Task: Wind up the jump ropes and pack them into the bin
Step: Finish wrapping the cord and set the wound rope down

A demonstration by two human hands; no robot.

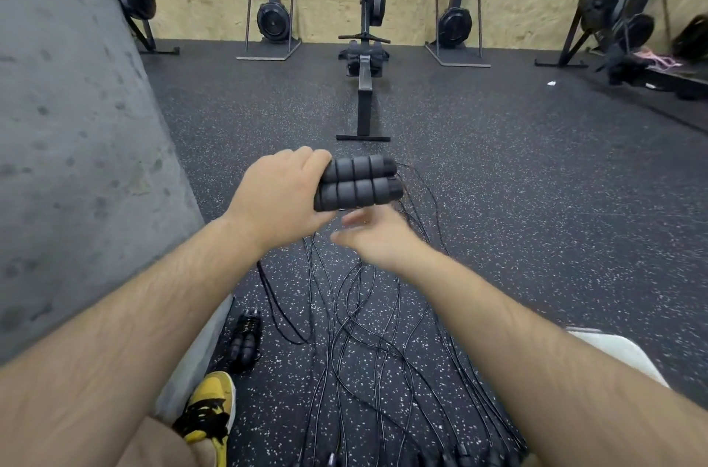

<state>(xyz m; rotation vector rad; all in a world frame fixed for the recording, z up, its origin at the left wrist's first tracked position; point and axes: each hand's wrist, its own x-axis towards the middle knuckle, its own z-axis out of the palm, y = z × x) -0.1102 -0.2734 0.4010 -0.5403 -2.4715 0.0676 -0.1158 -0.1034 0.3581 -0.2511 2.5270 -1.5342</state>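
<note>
My left hand [277,194] grips two black foam jump-rope handles [358,183] held side by side, pointing right. Thin black cord runs from their right ends down to the floor. My right hand [377,236] is blurred just below the handles, fingers loosely extended toward the left; whether it touches the cord is unclear. Several black rope cords [367,332] lie in long loops on the speckled floor between my arms. A wound black rope bundle [245,340] sits in a grey bin [199,351] at lower left, under my left forearm.
A grey concrete wall [76,122] fills the left. A rowing machine [366,56] stands straight ahead, with other black machines along the plywood wall. A yellow and black shoe [208,405] is at bottom left. A pale object [620,351] lies under my right forearm.
</note>
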